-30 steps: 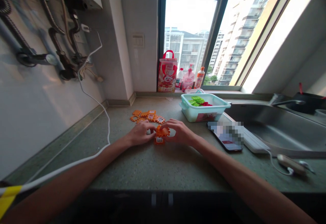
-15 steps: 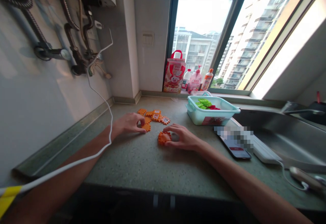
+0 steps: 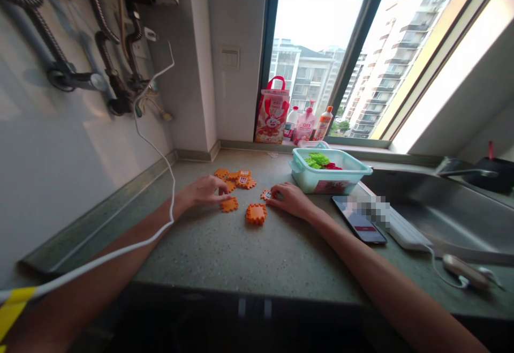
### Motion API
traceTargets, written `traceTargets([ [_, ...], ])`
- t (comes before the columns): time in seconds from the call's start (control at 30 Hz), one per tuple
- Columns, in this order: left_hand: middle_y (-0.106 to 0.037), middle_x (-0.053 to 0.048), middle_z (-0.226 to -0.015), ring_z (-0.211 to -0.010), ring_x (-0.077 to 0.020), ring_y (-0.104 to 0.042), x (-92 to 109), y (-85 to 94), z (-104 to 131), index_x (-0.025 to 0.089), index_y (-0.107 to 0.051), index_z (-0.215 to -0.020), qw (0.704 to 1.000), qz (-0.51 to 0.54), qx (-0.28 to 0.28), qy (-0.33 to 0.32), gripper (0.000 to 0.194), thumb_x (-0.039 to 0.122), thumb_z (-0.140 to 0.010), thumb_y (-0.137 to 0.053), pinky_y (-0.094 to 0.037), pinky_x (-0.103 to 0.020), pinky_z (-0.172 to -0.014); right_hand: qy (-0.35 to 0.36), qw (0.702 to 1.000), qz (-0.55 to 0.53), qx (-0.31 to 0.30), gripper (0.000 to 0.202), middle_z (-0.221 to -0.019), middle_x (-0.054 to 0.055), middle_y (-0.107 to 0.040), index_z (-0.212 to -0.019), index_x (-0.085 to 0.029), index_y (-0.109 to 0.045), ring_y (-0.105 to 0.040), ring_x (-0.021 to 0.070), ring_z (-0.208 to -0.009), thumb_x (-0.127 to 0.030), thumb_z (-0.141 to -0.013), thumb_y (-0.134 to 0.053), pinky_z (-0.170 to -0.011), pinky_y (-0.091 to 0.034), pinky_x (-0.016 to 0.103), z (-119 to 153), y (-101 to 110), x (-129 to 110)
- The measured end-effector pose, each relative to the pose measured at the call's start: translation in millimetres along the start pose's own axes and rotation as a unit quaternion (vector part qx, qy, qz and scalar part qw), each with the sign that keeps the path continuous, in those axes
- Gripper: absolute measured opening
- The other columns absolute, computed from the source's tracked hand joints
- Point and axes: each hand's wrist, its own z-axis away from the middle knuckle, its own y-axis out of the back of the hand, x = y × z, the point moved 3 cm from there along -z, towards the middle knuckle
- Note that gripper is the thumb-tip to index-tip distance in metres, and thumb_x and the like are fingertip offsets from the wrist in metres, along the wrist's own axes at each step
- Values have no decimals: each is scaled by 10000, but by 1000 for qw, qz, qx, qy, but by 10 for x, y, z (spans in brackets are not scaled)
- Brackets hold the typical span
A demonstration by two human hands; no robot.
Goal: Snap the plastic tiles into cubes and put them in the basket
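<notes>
An orange stack of toothed pieces (image 3: pixel 256 213) lies on the counter between my hands, touched by neither. My right hand (image 3: pixel 287 198) is closed on an orange piece with a white window pattern (image 3: pixel 265 195), right of and behind the stack. My left hand (image 3: pixel 209 189) has thumb and fingers apart, its fingertips at the upper edge of a flat orange piece (image 3: pixel 229 204). Beyond that piece, a loose pile of orange pieces (image 3: pixel 243 180) includes some with white window patterns.
A light-blue bin (image 3: pixel 333 176) holds green and red pieces. Right of my right hand lie a phone (image 3: pixel 363 224) and a white power strip (image 3: pixel 409 232), beside the sink (image 3: pixel 450 213). A white cable (image 3: pixel 140 249) crosses over my left forearm.
My right hand has let go of the orange stack and moved right and back to a window-patterned piece. That piece is now apart from the pile. The flat piece near my left hand shows more fully.
</notes>
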Motion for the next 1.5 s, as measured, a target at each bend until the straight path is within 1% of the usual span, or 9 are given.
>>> traceTargets([
  [0.1,-762,-22,-907,-762,-175,-642,22,66,22,216,-781,-948,999,10,-39,-6,412,579,-754,-795,-401,-273,-679,-10,1000,0,-1,229,-911,63,-764,-989,-202,-747,-695,222,-858,-421,-925,-724,-829,-532,328,11,36,2],
  [0.3,-753,-24,-941,-812,-186,-654,58,-26,-7,194,-746,-979,995,78,-55,-20,367,421,-701,-819,-472,-287,-751,12,999,31,-1,509,-1192,137,-741,-1341,-197,-690,-665,287,-1137,-493,-927,-710,-1017,-509,391,-10,-6,6],
  [0.53,-745,-60,-1068,-965,-211,-658,532,-102,-114,189,-710,-1078,974,186,95,-92,381,334,-737,-798,-499,-352,-914,22,999,-21,37,358,-1018,94,-718,-1205,-215,-776,-687,211,-858,-393,-900,-715,-869,-558,349,36,190,-6],
  [0.67,-748,-44,-1005,-956,-216,-663,675,-147,-149,195,-726,-1053,974,185,90,-99,364,360,-745,-829,-474,-381,-973,-4,986,-155,64,340,-962,60,-704,-1111,-200,-753,-656,160,-747,-449,-883,-723,-725,-572,297,88,302,45],
  [0.83,-737,-35,-1056,-1008,-225,-661,624,-220,-136,220,-722,-1105,977,176,66,-100,405,406,-763,-835,-461,-378,-1006,-48,961,-271,21,425,-870,29,-699,-1000,-190,-654,-660,166,-736,-552,-812,-773,-704,-582,311,98,190,133],
  [1.07,-718,-81,-1142,-1072,-280,-641,624,-283,-100,213,-699,-1193,992,77,45,-84,708,614,-642,-889,-460,-384,-987,-11,988,-152,-37,412,-998,61,-724,-1024,-191,-690,-679,224,-919,-518,-804,-807,-850,-559,359,169,374,177],
  [1.27,-701,-16,-708,-682,-183,-622,565,-261,-8,208,-695,-673,997,26,-30,-65,460,651,-729,-807,-423,-318,-682,90,993,-32,-72,155,-915,38,-741,-991,-245,-791,-681,189,-820,-293,-848,-755,-777,-510,297,264,483,-245],
  [1.37,-696,3,-652,-621,-153,-607,584,-310,4,211,-713,-644,994,64,-38,-77,355,532,-763,-806,-409,-301,-649,124,985,-24,-122,115,-726,-15,-722,-847,-250,-796,-625,131,-618,-190,-848,-698,-632,-439,251,287,356,-507],
  [1.5,-712,7,-659,-621,-143,-609,659,-389,-28,211,-732,-669,992,94,-27,-78,239,421,-774,-775,-399,-280,-615,152,983,11,-106,133,-746,1,-746,-837,-253,-793,-634,141,-636,-175,-850,-687,-624,-414,251,283,209,-667],
])
